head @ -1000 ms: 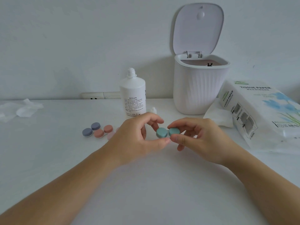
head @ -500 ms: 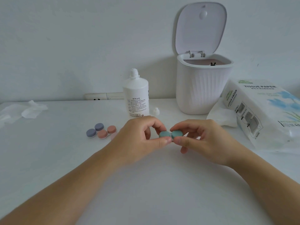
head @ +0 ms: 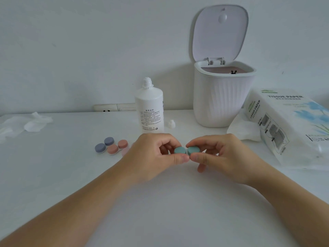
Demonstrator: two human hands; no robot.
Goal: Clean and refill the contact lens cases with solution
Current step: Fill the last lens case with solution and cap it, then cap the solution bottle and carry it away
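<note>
The teal two-capped plastic contact lens case (head: 185,150) lies long axis left to right, caps tilted toward the camera, above the white table (head: 160,202) before a white wall. Left hand (head: 153,157) pinches its left cap, right hand (head: 219,155) pinches its right cap.

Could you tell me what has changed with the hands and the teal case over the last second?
Very little. The left hand and right hand still pinch the teal lens case between them, thumbs in front, and have closed in slightly around it. Nothing was let go. The other cases, solution bottle and bin stay put.
</note>
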